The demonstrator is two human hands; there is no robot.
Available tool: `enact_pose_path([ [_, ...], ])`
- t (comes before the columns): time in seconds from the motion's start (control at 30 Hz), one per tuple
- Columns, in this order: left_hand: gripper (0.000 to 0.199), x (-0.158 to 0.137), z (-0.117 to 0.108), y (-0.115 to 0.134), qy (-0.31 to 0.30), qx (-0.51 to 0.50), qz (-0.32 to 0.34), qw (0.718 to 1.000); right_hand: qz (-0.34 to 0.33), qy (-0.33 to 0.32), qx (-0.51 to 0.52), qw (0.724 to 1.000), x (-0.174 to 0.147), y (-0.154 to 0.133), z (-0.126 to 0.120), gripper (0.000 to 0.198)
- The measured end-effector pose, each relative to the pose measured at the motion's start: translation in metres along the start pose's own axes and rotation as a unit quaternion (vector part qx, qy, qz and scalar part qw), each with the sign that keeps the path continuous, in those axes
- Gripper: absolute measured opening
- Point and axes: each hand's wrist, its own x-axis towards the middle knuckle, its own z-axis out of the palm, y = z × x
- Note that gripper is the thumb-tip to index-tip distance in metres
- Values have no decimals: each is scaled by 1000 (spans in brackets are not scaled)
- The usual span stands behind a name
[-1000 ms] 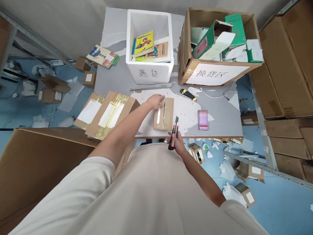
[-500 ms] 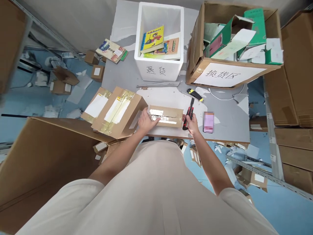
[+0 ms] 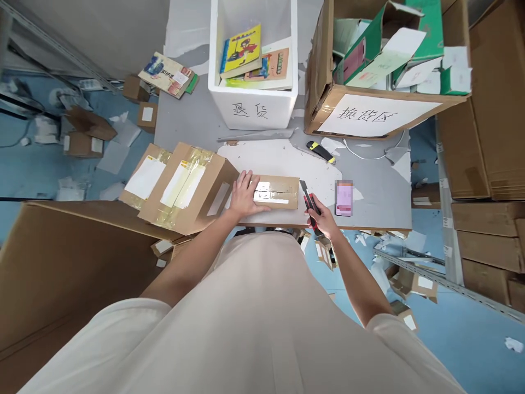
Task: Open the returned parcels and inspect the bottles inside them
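Note:
A small taped cardboard box [image 3: 283,191] lies on the table in front of me, a slit line running along the tape on its top. My left hand [image 3: 245,196] rests over the box's left end, fingers spread and pressing on its top. In my right hand [image 3: 322,219] is a red and black box cutter [image 3: 312,210], gripped with its blade end pointing away from me. Its tip is just beside the right end of the box. A second box cutter, yellow and black [image 3: 321,152], lies farther back on the table. Right of my right hand lies a phone [image 3: 344,198].
Two taped parcels, one larger [image 3: 192,189] and one smaller [image 3: 144,178], stand at the left. Behind are a white foam box [image 3: 252,109] with books, a carton [image 3: 318,82] of green packages, and stacked books [image 3: 166,75]. A large open carton [image 3: 82,262] is lower left.
My left hand has shifted from gripping the box's left side to lying spread on its top. My right hand has come off the box's right end, and the cutter has turned, its blade end leaning left.

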Motion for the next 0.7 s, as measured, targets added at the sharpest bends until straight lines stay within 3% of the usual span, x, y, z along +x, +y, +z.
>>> enact_pose_path([
  [0.2, 117, 4, 5, -6, 30, -42, 34, 998, 11, -46, 1, 999, 6, -6, -9, 89],
  [0.3, 119, 6, 7, -6, 44, -47, 18, 998, 14, -66, -23, 997, 9, -13, -17, 86],
  [0.7, 122, 6, 9, -4, 43, -49, 9, 998, 79, -184, -143, 969, -19, -12, -43, 71],
])
